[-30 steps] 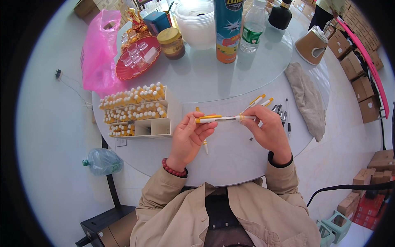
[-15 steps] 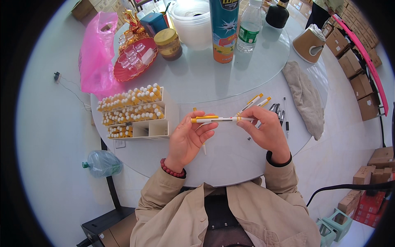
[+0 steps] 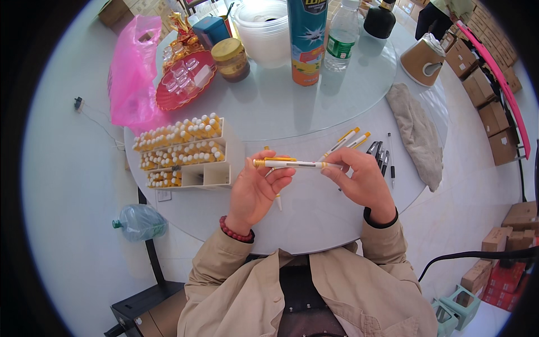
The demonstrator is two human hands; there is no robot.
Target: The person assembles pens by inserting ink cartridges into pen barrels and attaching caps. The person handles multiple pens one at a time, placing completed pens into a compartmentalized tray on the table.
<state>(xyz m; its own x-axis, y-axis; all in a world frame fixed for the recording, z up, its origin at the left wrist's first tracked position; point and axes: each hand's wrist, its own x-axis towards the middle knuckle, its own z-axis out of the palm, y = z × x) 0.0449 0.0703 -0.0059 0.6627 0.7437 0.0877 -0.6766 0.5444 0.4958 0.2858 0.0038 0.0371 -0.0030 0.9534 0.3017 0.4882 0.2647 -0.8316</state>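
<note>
Both my hands hold one white pen with a yellow clip and cap, level above the round white table. My left hand pinches its yellow end and also keeps a second pen under the fingers. My right hand grips the tip end. A white compartment box packed with many upright yellow-and-white pens stands just left of my left hand. Two more yellow-and-white pens and some dark pen parts lie beyond my right hand.
At the back of the table stand a spray can, a water bottle, a jar, stacked clear tubs, a red tray and a pink plastic bag. A grey cloth lies right. Cardboard boxes line the floor.
Both hands keep the pen between them in almost the same place; the fingers have shifted only slightly along it.
</note>
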